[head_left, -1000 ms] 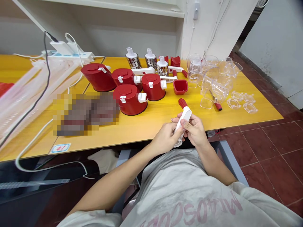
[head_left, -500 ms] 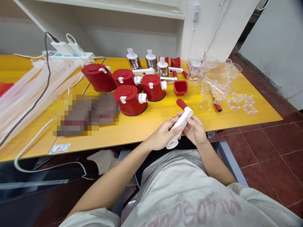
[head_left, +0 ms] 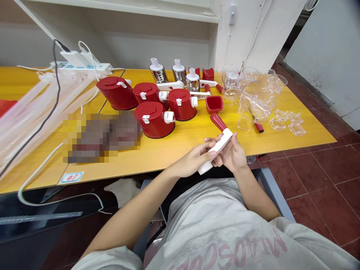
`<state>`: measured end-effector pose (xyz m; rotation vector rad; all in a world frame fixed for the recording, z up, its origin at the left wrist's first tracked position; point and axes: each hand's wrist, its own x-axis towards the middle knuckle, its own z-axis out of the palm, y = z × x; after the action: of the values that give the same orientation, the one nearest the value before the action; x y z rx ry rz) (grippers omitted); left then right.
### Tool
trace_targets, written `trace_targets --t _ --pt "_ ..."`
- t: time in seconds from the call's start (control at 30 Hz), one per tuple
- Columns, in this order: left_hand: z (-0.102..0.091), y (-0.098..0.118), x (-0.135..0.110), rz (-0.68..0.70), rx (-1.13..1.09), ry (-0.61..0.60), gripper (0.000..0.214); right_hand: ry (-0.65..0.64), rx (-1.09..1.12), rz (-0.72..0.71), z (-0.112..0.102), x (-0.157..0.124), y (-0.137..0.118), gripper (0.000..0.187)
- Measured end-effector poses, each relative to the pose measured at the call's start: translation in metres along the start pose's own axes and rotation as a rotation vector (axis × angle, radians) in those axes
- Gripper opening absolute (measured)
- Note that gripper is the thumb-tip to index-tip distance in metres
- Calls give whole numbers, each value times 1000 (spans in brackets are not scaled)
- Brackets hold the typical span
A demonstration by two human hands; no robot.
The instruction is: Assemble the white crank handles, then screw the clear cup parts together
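Both my hands are above the table's front edge, holding a white plastic crank arm with a red grip at its far end. My left hand wraps the arm's lower part, and my right hand holds it higher, with its fingers partly behind the arm. Beyond them stand several red grater bodies, the nearest left of my hands. Several perforated steel drums with white shafts stand behind these. The crank arm's middle is partly hidden by my fingers.
The yellow table also holds a small red cup, clear plastic containers, clear rings and a red-handled tool. A pixelated patch covers an object at left. Clear tubes and a power strip lie farther left.
The white crank arm has turned in my hands, from nearly upright to a clear diagonal, its lower end swinging left and its upper end right. Items on the table have not moved.
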<state>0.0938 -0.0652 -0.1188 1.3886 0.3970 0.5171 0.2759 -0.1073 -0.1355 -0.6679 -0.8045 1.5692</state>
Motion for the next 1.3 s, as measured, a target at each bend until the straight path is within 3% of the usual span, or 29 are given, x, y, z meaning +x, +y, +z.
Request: trace_targets --t 0.1,0.2,0.3,0.43,0.53,0.6,0.7,0.77,0.87,1.0,1.3 --pt "-9 1 1 -40 -146 -71 63 10 12 -27 0 0 -2 70" --pt "-12 2 1 -49 -225 -53 62 -3 35 -75 -1 0 0 67" --pt "-11 2 0 -42 -262 -27 81 2 38 -151 1 -2 5 60" --pt "-11 -4 1 70 -268 10 109 172 18 -320 7 -6 14 55" --pt "-10 -11 2 220 -232 95 96 343 25 -458 14 -7 17 61" --pt "-6 -13 2 300 -149 215 81 398 23 -508 18 -7 18 65" --pt "3 -14 1 320 -15 411 64 368 4 -504 18 -6 19 69" --pt "9 -13 1 287 24 480 56 319 -42 -461 14 -6 22 65" --pt "14 -14 0 275 56 464 48 256 -126 -407 5 -7 25 56" --pt "15 -18 -2 314 146 454 41 207 -155 -438 -2 -7 29 48" --pt "14 -22 -2 346 227 468 39 270 -169 -503 7 -6 35 48"
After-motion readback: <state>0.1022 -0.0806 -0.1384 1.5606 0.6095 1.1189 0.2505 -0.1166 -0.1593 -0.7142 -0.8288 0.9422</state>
